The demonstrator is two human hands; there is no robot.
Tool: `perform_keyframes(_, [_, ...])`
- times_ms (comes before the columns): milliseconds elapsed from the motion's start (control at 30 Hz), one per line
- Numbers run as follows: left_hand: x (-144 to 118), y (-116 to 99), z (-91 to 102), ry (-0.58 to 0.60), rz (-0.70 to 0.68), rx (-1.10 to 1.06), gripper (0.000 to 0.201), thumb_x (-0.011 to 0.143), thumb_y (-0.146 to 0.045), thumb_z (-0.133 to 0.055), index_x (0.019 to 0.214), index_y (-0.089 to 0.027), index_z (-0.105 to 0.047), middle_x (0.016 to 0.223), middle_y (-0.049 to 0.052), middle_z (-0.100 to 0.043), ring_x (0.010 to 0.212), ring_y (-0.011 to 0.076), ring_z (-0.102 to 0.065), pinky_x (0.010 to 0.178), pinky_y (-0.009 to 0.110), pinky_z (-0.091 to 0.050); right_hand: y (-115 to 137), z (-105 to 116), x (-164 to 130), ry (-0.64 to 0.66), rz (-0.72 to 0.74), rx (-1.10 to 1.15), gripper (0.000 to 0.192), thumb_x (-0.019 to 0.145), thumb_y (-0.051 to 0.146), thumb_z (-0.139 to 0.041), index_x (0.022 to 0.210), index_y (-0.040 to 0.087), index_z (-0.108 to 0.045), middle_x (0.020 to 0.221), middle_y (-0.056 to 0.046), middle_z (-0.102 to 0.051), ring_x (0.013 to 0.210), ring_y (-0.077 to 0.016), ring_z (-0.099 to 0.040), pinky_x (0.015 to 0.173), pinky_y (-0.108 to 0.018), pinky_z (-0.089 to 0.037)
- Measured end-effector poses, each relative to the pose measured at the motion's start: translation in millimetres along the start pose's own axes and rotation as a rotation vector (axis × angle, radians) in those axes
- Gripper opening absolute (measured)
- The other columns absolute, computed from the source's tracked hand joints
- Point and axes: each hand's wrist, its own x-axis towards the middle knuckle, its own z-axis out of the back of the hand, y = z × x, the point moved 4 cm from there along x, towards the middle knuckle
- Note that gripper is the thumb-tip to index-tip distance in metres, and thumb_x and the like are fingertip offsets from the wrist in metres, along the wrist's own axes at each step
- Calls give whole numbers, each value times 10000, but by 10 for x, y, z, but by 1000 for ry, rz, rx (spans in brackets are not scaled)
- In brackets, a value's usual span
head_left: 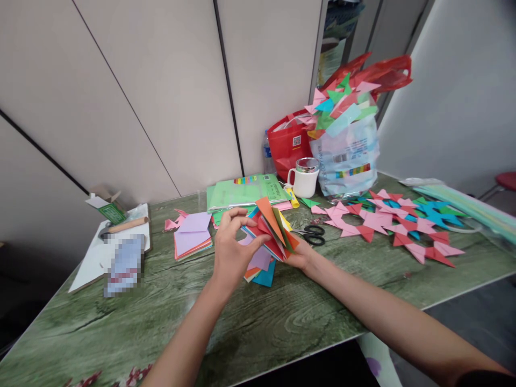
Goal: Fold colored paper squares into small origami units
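Note:
A fanned stack of coloured paper sheets (277,228), with orange, red, green and yellow showing, is held above the table. My right hand (300,255) grips the stack from below and the right, its fingers mostly hidden behind the paper. On the left side, my left hand (237,242) has its thumb and fingers closed on the edge of the same stack. Below them lie purple, orange and blue sheets (264,275). Black-handled scissors (314,235) rest just behind my right hand. A pile of purple and orange squares (192,239) lies left of my left hand.
Folded paper star shapes (387,215) spread over the table's right. A stuffed plastic bag (346,156), a red bag (288,145), a white mug (304,180) and a green paper pack (245,192) stand or lie at the back. A hammer (124,226) lies on a white board (91,266).

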Motion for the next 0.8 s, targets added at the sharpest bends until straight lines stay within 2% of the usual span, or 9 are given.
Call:
perform_keyframes(167, [-11, -57, 12, -45, -119, 77, 189, 660, -125, -663, 823, -194, -596, 995, 60, -540, 977, 205, -523, 807, 392, -444, -29, 32, 25, 12, -4, 10, 129, 835, 178, -488, 904, 190, -596, 792, 13, -689, 663, -113, -646, 598, -214, -531])
perform_keyframes(367, [12, -135, 38, -105, -386, 178, 120, 749, -108, -575, 773, -213, -628, 1043, 57, -509, 964, 195, -525, 707, 350, -489, -31, 42, 15, 5, -32, 33, 123, 851, 181, -474, 879, 176, -594, 763, 10, -693, 642, -104, -649, 584, -200, -530])
perform_keyframes(467, [82, -143, 68, -52, -488, 217, 193, 790, -57, -485, 798, -203, -611, 1077, 64, -498, 956, 180, -529, 699, 333, -504, -40, 59, 17, 20, -61, 22, 124, 850, 212, -486, 912, 176, -587, 774, 8, -694, 614, -110, -647, 546, -207, -529])
perform_keyframes(567, [177, -151, 89, 92, -563, 247, 267, 801, -23, -415, 886, -201, -594, 1176, 81, -468, 1031, 192, -516, 777, 349, -502, -31, 54, 13, 13, -61, 38, 122, 846, 227, -499, 912, 177, -589, 784, 13, -695, 600, -101, -643, 549, -203, -529])
perform_keyframes(667, [300, -180, 141, 240, -576, 315, 280, 801, -41, -411, 941, -205, -589, 1220, 88, -483, 1081, 221, -511, 846, 376, -472, -3, 11, -10, -3, -67, 45, 117, 846, 229, -503, 889, 179, -599, 766, 14, -695, 632, -98, -648, 581, -200, -533])
perform_keyframes(733, [391, -229, 247, 253, -609, 379, 271, 807, -64, -418, 959, -209, -589, 1217, 82, -509, 1067, 221, -529, 837, 371, -477, 26, -26, -33, -6, -70, 37, 118, 845, 232, -504, 879, 184, -606, 747, 15, -694, 639, -98, -649, 589, -200, -536])
perform_keyframes(800, [477, -275, 439, 148, -642, 428, 247, 809, -94, -448, 958, -224, -597, 1170, 62, -557, 1054, 209, -540, 841, 354, -475, 60, -55, -54, -5, -65, 32, 125, 847, 241, -500, 873, 190, -612, 723, 19, -691, 619, -94, -646, 578, -194, -536])
